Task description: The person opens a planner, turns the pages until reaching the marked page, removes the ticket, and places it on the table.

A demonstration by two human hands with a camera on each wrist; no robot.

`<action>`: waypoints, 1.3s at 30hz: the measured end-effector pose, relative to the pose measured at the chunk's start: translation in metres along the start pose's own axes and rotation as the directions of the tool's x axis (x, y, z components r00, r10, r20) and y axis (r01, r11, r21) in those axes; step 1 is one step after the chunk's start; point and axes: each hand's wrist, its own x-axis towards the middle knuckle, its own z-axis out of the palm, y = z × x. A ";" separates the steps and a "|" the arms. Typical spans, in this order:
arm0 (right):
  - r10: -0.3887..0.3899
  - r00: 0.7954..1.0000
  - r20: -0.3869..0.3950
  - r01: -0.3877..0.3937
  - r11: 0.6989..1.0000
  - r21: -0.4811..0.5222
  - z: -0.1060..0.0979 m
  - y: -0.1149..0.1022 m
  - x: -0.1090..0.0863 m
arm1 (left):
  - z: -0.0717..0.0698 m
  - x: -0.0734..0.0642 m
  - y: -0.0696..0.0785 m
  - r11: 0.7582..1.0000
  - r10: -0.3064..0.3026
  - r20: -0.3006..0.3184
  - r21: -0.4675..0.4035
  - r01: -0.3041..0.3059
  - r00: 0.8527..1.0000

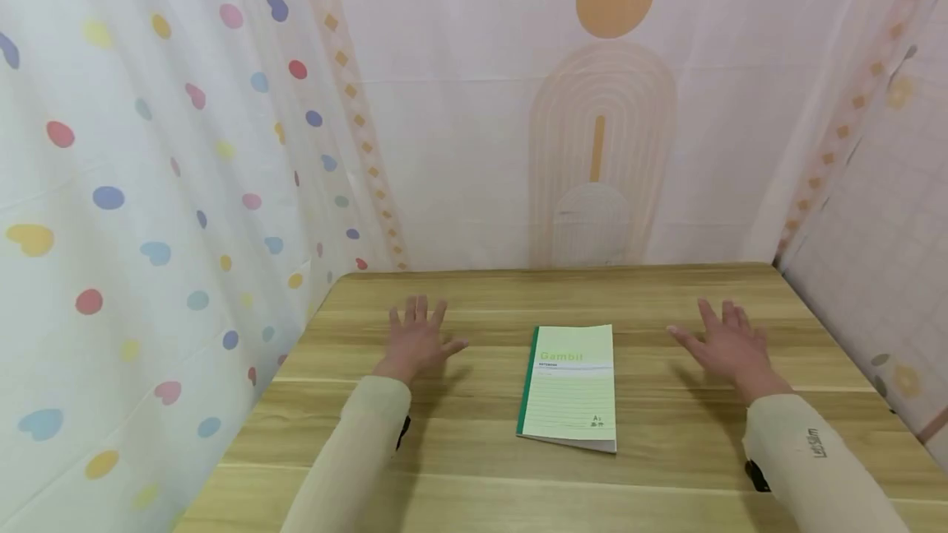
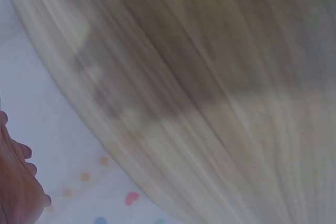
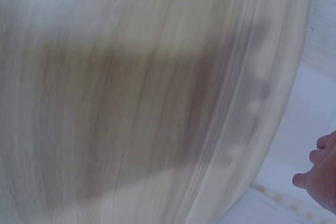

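Observation:
A pale green notebook (image 1: 569, 389) with a dark green spine lies on the wooden table (image 1: 474, 467), its printed cover face up. To its left my left hand (image 1: 416, 344) is held over the tabletop, fingers spread and holding nothing. On the other side my right hand (image 1: 729, 348) is spread in the same way, also holding nothing. Both hands are apart from the notebook. In the left wrist view part of the left hand (image 2: 18, 182) shows at the lower left edge. Part of the right hand (image 3: 321, 177) appears at the right edge of the right wrist view.
Behind the table hangs a pale curtain (image 1: 459, 146) with arch and circle prints. A white curtain with coloured dots (image 1: 170, 187) runs along the left side, and a checked curtain (image 1: 881, 270) along the right. Dark bands circle both sleeves near the wrists.

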 end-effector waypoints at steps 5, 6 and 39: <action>-0.009 1.000 0.008 0.009 1.000 0.009 0.001 -0.005 0.001 | -0.003 0.004 0.014 0.999 0.040 0.006 -0.031 -0.039 0.999; -0.011 1.000 0.013 0.011 1.000 0.021 0.001 -0.006 0.002 | -0.004 0.005 0.016 0.998 0.044 0.011 -0.035 -0.044 0.999; -0.019 0.996 0.085 -0.020 0.898 0.439 0.041 -0.055 0.002 | 0.004 0.011 0.078 0.957 0.225 0.163 -0.225 -0.186 0.961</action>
